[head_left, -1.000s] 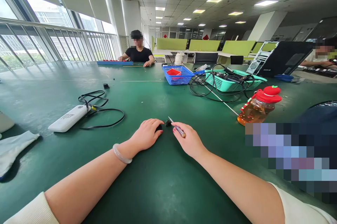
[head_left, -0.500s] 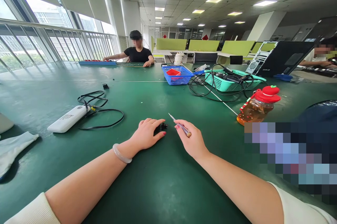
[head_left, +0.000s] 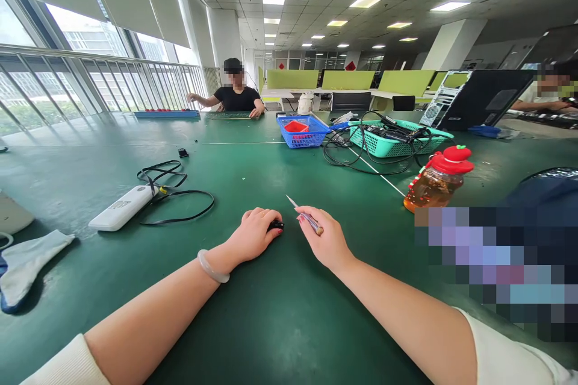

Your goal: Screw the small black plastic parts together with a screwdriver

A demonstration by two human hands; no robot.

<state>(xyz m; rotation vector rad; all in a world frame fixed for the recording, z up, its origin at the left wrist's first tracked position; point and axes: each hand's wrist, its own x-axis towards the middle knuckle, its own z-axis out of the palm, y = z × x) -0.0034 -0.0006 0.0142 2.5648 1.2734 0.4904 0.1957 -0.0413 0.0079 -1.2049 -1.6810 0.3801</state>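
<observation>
My left hand (head_left: 256, 234) rests on the green table (head_left: 289, 325), its fingers closed around a small black part (head_left: 276, 225). Only the part's right end shows past the thumb and fingertips; the rest is covered. To the right, my right hand (head_left: 327, 240) pinches a slim pointed tool (head_left: 310, 220) with a shiny, partly clear handle and a brownish butt. Its thin pale tip points up and left, above and apart from the black part. I cannot tell whether the tip is a blade or a driver.
A white power bank-like box (head_left: 124, 207) with a black cable lies left, near a pale cloth (head_left: 34, 264). Ahead stand a blue basket (head_left: 303, 139) and a teal basket (head_left: 383, 145) of cables. A red-lidded bottle (head_left: 436, 186) stands right. A person (head_left: 237, 99) sits opposite.
My left fingers have curled further over the black part, which now shows less and has turned slightly. The right hand keeps its grip on the tool. The view has shifted a little.
</observation>
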